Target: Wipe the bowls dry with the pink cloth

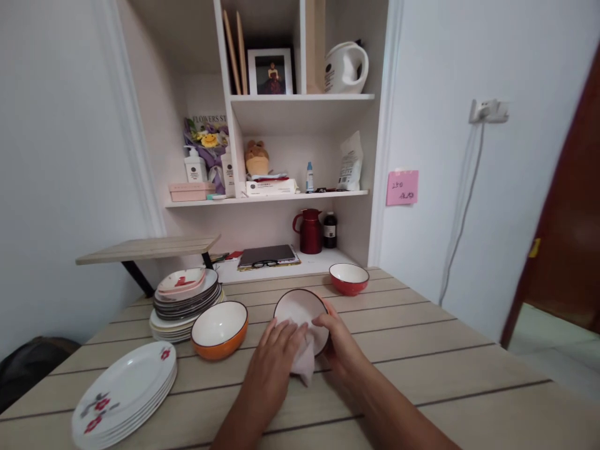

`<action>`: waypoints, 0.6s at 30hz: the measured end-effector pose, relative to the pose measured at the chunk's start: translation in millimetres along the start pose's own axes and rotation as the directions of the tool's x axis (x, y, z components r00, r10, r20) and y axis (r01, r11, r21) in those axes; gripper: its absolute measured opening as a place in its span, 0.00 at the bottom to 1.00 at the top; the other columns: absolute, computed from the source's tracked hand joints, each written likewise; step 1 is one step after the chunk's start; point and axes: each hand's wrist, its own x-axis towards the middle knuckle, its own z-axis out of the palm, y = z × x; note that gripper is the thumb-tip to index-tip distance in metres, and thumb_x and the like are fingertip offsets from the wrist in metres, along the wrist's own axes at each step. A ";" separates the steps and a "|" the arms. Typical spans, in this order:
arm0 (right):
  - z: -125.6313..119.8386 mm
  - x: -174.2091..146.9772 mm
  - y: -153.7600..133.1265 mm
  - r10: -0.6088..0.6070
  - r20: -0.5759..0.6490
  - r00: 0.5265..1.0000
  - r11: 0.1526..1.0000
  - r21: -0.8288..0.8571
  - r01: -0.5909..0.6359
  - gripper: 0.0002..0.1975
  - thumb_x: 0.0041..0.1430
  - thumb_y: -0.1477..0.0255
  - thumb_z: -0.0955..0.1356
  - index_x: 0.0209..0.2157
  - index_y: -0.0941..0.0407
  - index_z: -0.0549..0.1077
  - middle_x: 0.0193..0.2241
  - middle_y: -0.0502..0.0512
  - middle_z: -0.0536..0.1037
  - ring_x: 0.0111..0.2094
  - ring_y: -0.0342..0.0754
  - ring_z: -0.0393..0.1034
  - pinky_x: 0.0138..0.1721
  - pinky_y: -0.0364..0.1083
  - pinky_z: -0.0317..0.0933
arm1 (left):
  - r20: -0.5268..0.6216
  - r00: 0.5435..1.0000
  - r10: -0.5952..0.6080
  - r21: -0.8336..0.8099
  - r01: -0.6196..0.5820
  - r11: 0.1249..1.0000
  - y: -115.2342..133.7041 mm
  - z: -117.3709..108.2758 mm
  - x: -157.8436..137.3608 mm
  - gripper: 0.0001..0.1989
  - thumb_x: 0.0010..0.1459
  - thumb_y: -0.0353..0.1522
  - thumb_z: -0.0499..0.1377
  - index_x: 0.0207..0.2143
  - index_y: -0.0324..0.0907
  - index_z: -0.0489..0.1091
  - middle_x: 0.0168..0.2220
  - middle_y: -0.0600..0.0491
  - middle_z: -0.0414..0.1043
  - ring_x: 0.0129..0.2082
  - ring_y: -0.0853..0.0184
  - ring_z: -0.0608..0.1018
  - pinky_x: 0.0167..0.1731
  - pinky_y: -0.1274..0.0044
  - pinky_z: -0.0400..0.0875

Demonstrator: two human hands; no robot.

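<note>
A bowl [293, 304] with a white inside and a dark rim is tilted toward me over the middle of the table. Its right edge is gripped by my right hand [344, 340], thumb over the rim and fingers behind. My left hand [276, 350] presses a pale pink cloth [305, 362] against the inside of the bowl, and part of the cloth hangs below the rim. To the left sits an orange bowl [220, 350], white inside. Farther back on the right stands a red bowl [349, 284]. The held bowl's outer side is mostly hidden.
Oval white plates [126, 381] with red flowers are stacked at the front left. Behind them rises a mixed stack of plates [182, 306] topped by small dishes. A raised wooden shelf [147, 247] overhangs the back left. A red jug [310, 232] and a laptop [267, 255] lie beyond the table.
</note>
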 end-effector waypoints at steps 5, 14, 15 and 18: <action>-5.1 7.3 -4.7 -0.004 -0.138 0.990 0.997 0.081 0.015 0.31 0.37 0.75 0.70 0.49 0.49 0.71 0.28 0.47 0.80 0.27 0.51 0.71 0.28 0.47 0.62 | 0.105 0.991 -0.086 -0.129 0.100 0.987 5.8 -13.4 -2.6 0.51 0.47 0.18 0.54 0.74 0.42 0.43 0.71 0.41 0.56 0.71 0.52 0.59 0.67 0.46 0.52; 1.6 -1.9 6.1 0.050 -0.094 0.994 0.997 0.061 -0.045 0.34 0.39 0.75 0.70 0.53 0.46 0.71 0.32 0.49 0.82 0.33 0.55 0.74 0.33 0.49 0.64 | 0.141 0.990 0.023 -0.005 -0.022 1.000 9.6 -7.3 4.5 0.30 0.66 0.33 0.63 0.67 0.45 0.60 0.64 0.49 0.70 0.66 0.56 0.69 0.67 0.54 0.60; 4.0 -4.2 6.9 0.049 -0.068 0.996 0.998 0.043 -0.046 0.36 0.39 0.75 0.70 0.55 0.47 0.70 0.32 0.49 0.82 0.33 0.54 0.75 0.33 0.48 0.64 | 0.152 0.988 0.035 -0.003 -0.035 0.999 9.9 -3.9 4.4 0.28 0.66 0.33 0.63 0.66 0.44 0.63 0.62 0.49 0.73 0.65 0.57 0.71 0.66 0.57 0.63; 9.3 -9.2 7.8 0.009 -0.005 1.000 1.000 -0.028 -0.009 0.40 0.39 0.75 0.70 0.59 0.48 0.69 0.32 0.48 0.82 0.31 0.51 0.74 0.32 0.47 0.63 | 0.169 0.983 0.070 0.024 -0.075 0.997 9.2 6.5 1.9 0.24 0.66 0.34 0.63 0.62 0.40 0.67 0.59 0.47 0.76 0.60 0.57 0.76 0.60 0.62 0.71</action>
